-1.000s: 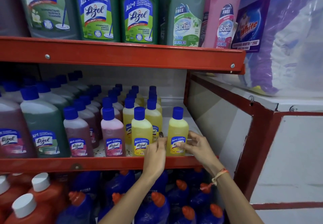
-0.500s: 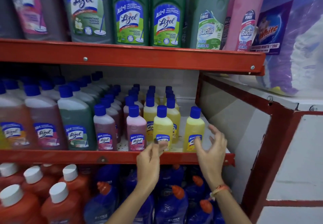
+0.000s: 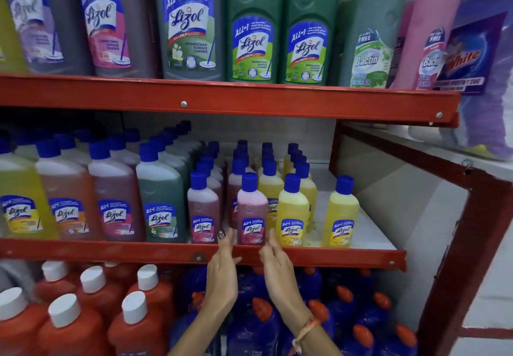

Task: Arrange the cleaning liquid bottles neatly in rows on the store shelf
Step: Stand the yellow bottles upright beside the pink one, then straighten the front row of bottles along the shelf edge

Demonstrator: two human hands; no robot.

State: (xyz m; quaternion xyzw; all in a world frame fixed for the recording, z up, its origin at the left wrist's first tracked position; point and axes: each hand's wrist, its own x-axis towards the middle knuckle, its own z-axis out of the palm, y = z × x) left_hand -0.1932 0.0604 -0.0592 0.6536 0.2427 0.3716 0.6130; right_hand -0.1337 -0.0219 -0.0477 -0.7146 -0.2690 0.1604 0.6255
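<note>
- Since the earlier frame, both hands have been shifted from the yellow bottle [image 3: 341, 214] at 3 o'clock to the pink bottle [image 3: 252, 211].
- The pink bottle is stood upright, cap up, label forward, at the middle shelf [image 3: 319, 257] front edge.
- It is flanked by the left hand [image 3: 222, 275] at 7 o'clock and right hand [image 3: 277, 269] at 5 o'clock, fingers spread, fingertips touching it.
- The shelf is filled with rows of blue-capped bottles.

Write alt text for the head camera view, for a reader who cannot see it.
Two hands, left hand and right hand, reach up to a small pink bottle at the front edge of a red middle shelf, among rows of blue-capped cleaner bottles.
</note>
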